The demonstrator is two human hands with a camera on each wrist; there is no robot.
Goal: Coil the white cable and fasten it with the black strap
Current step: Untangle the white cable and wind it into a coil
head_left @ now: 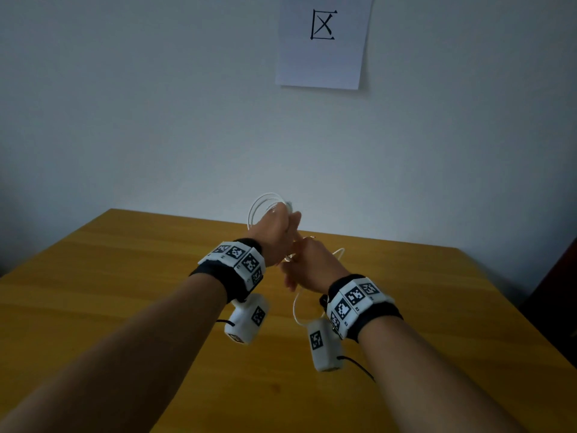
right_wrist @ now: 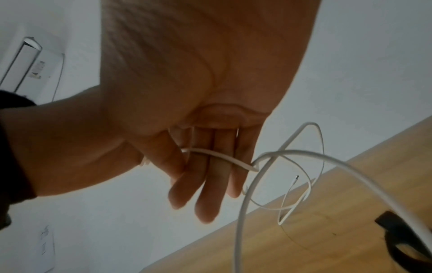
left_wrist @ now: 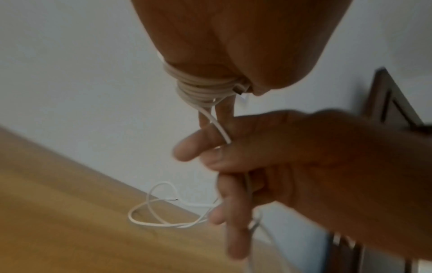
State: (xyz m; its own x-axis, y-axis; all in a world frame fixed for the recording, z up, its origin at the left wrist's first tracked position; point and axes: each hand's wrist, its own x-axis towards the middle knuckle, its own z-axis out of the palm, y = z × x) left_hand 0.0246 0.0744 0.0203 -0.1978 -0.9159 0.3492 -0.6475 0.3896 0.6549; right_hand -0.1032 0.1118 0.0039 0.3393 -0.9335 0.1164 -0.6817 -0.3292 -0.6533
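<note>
My left hand (head_left: 279,221) is raised above the table and grips several turns of the white cable (head_left: 265,206). In the left wrist view the coil (left_wrist: 203,88) is wound tight round that hand's fingers, with a plug end beside it. Just below and right, my right hand (head_left: 304,264) pinches the running cable between thumb and fingers (right_wrist: 210,184); the cable (right_wrist: 217,155) crosses them. The loose remainder (left_wrist: 163,212) loops down onto the table, its bare end (right_wrist: 297,177) free. The black strap (right_wrist: 399,238) lies on the table at the right.
The yellow wooden table (head_left: 125,276) stands against a pale wall with a sheet of paper (head_left: 321,45) stuck on it. Dark furniture (head_left: 555,295) stands past the table's right edge. Camera units hang below both wrists.
</note>
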